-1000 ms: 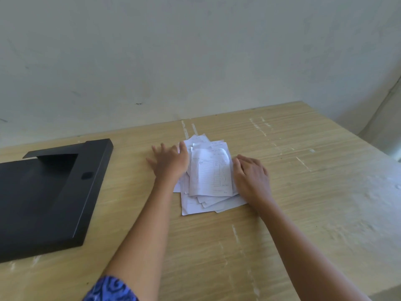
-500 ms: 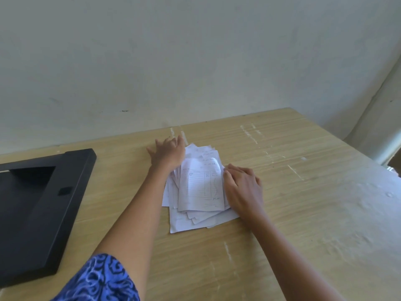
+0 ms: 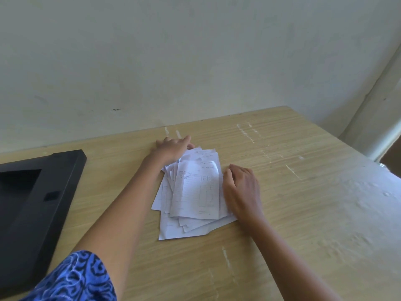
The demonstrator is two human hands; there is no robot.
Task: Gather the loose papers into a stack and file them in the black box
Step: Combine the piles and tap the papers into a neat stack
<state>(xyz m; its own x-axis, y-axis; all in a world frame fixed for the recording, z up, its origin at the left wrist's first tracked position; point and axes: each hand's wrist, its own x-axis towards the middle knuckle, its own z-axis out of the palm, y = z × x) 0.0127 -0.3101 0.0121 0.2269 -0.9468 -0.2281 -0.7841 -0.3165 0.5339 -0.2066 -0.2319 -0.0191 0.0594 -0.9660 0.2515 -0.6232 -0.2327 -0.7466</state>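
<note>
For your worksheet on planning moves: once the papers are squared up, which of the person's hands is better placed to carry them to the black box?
Probably the left hand: it rests at the papers' far-left corner, on the black box's side. The right hand lies on their opposite edge.

Black box (image 3: 32, 205) cut off at left edge

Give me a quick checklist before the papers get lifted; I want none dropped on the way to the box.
1. Papers squared into a stack: not ok, edges fan out at the near and left sides.
2. Left hand at the pile's far left corner: ok.
3. Right hand against the right edge: ok.
4. Fingers under the pile: cannot tell.
5. Black box in view to the left, opening facing up: ok.
6. Table between pile and box free of obstacles: ok.
</note>
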